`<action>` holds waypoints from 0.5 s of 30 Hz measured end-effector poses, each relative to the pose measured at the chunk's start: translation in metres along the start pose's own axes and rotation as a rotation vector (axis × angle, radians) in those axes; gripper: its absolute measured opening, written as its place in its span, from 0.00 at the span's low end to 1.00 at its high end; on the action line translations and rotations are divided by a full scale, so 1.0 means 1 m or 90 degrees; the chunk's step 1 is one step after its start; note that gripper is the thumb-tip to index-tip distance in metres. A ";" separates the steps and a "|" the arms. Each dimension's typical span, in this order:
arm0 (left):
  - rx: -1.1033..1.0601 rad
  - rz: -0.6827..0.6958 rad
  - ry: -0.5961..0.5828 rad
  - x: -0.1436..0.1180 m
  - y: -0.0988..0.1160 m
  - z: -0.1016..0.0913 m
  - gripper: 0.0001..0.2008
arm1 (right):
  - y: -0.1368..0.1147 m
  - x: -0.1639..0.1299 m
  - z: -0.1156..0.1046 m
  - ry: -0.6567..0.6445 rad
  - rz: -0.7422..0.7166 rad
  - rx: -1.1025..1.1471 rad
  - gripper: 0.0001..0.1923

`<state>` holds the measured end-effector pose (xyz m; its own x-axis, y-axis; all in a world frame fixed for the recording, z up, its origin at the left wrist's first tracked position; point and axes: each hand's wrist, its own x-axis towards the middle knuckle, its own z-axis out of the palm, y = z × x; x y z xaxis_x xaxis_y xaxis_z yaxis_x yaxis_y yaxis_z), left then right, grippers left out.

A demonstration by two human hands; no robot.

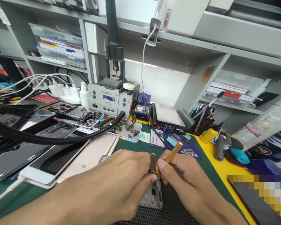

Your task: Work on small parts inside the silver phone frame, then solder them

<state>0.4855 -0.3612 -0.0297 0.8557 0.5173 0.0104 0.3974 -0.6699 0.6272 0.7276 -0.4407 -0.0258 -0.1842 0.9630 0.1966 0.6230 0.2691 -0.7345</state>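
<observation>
My left hand [117, 184] pinches a small grey metal tool [153, 162], held upright between thumb and fingers. My right hand [184, 178] grips a gold-coloured screwdriver handle [174, 152] that slants up to the right. The two hands meet above an opened phone frame [153, 195] lying on a dark perforated mat [170, 209]. The tips of both tools are hidden behind my fingers.
Several phones [61, 156] lie stacked at the left on the green mat. A thick black hose [61, 137] crosses above them. Behind stand a parts tray [124, 128], a soldering station [110, 98] and a black heating plate [168, 120]. A blue mouse-like object [239, 155] sits at the right.
</observation>
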 end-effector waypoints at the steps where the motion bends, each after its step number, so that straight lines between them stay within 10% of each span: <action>1: 0.007 0.001 0.001 0.001 0.000 0.000 0.21 | 0.000 0.000 0.000 0.000 0.000 -0.006 0.24; 15: 0.044 0.077 0.052 0.010 0.000 -0.002 0.12 | 0.004 -0.007 0.002 0.070 -0.091 -0.097 0.41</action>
<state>0.4935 -0.3548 -0.0283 0.8698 0.4709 0.1475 0.3180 -0.7635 0.5620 0.7300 -0.4467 -0.0309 -0.1997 0.9083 0.3677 0.7060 0.3936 -0.5888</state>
